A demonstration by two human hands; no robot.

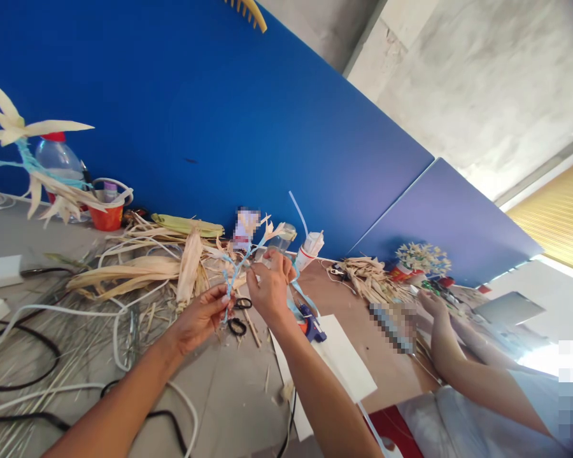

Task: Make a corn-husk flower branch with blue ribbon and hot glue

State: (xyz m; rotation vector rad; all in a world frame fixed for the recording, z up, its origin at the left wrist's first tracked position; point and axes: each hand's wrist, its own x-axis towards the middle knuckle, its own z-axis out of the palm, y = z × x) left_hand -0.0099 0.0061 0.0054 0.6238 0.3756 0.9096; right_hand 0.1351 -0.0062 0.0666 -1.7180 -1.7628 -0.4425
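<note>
Near the frame's centre, the stem (237,270) is pinched low by the fingers of the left hand (204,320); whether anything is pinched by the right hand (273,285) cannot be told. The stem is best held steady, the strip (307,298) kept clear of the glue gun (314,325)

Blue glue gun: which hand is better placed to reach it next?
Probably the right hand: the blue glue gun lies just beside that forearm. The left hand is farther off, on the forearm's other side, and pinches the blue-wrapped stem.
</note>
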